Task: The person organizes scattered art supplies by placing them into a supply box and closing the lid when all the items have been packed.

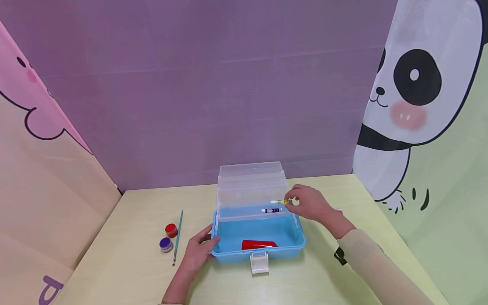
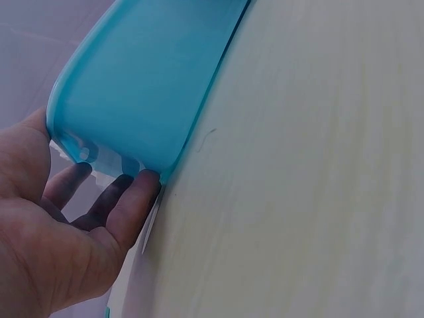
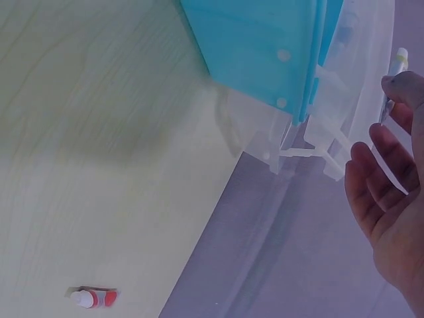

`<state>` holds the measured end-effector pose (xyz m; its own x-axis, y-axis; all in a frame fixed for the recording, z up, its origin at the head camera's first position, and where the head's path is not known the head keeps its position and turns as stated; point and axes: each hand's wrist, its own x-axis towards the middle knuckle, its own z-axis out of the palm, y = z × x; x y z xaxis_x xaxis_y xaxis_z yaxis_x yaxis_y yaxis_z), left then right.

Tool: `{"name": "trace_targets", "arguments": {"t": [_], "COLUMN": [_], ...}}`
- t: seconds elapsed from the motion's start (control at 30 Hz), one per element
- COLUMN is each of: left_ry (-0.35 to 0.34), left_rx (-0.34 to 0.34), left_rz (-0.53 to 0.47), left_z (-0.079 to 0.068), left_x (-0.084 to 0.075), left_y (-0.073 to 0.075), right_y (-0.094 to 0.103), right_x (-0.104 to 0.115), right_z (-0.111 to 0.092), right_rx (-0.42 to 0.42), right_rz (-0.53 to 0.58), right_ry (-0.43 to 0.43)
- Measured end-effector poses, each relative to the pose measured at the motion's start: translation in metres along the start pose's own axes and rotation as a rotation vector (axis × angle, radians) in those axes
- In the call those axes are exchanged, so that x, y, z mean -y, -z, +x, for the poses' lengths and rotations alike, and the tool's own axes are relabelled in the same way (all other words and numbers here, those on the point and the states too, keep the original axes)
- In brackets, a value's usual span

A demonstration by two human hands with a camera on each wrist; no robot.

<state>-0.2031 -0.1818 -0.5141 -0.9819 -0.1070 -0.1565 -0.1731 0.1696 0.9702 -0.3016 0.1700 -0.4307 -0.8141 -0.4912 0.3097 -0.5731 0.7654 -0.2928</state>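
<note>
A light-blue plastic storage box [image 1: 263, 254] stands on the table with its clear lid [image 1: 251, 178] raised. My left hand [image 1: 198, 250] grips the left end of the box, thumb at the rim and fingertips against the end wall [image 2: 99, 156]. Above the raised tray [image 1: 232, 212], my right hand [image 1: 308, 202] pinches a small yellow paint tube [image 1: 279, 202] with a white cap between thumb and finger. A dark blue paint tube [image 1: 272, 210] lies on that tray, just below the yellow one. In the bottom of the box rests a red tapered tube [image 1: 258, 244].
Left of the box are a red-lidded paint jar [image 1: 171, 230], a purple paint jar [image 1: 165, 244] and a thin teal paintbrush [image 1: 178, 237]. A red paint tube with a white cap [image 3: 95, 298] lies on the table beyond my right forearm. The box's white latch [image 1: 259, 262] hangs open in front.
</note>
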Motion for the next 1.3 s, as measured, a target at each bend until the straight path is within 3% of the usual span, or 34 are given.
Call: {"name": "trace_targets", "arguments": {"t": [1.3], "left_ry": [0.0], "left_rx": [-0.011], "left_rz": [-0.004], "left_z": [0.002], "left_x": [0.004], "left_y": [-0.001], "right_y": [0.0], "right_x": [0.02], "right_z": [0.012], "right_rx": [0.039], "right_rz": [-0.066], "right_ry": [0.012]}}
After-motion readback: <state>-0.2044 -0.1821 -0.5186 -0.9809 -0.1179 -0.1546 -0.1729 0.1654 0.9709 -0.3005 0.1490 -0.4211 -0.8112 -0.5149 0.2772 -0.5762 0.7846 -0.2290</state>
